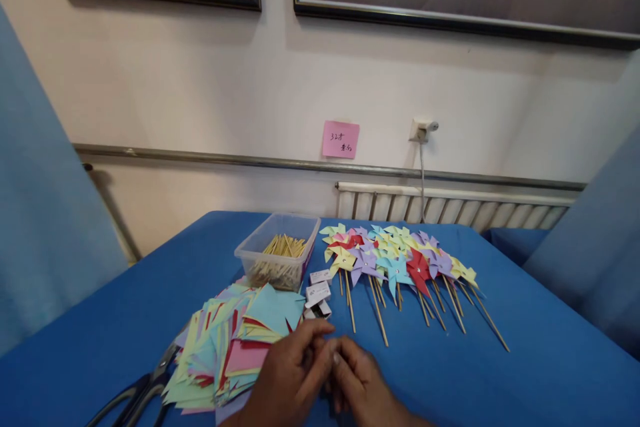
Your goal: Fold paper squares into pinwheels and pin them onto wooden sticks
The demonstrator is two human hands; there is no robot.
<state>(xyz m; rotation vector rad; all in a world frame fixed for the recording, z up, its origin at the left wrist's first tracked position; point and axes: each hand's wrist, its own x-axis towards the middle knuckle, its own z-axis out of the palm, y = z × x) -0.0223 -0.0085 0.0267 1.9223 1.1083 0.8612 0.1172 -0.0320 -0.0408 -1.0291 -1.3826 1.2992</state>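
Note:
Both hands meet low in the middle of the head view, over the blue table (525,373). My left hand (287,377) and my right hand (357,380) have their fingertips pinched together around something too small to make out. Just left of them lies a heap of cut coloured paper squares (233,347). Beyond the hands, small white boxes (317,293) rest beside a clear plastic tub of wooden sticks (277,257). Several finished paper pinwheels on sticks (400,263) lie spread out to the right of the tub.
Black-handled scissors (143,390) lie at the paper heap's left edge. Blue fabric (45,213) hangs at both sides. A radiator (450,207), a wall socket with plug (423,130) and a pink note (341,139) are on the wall behind.

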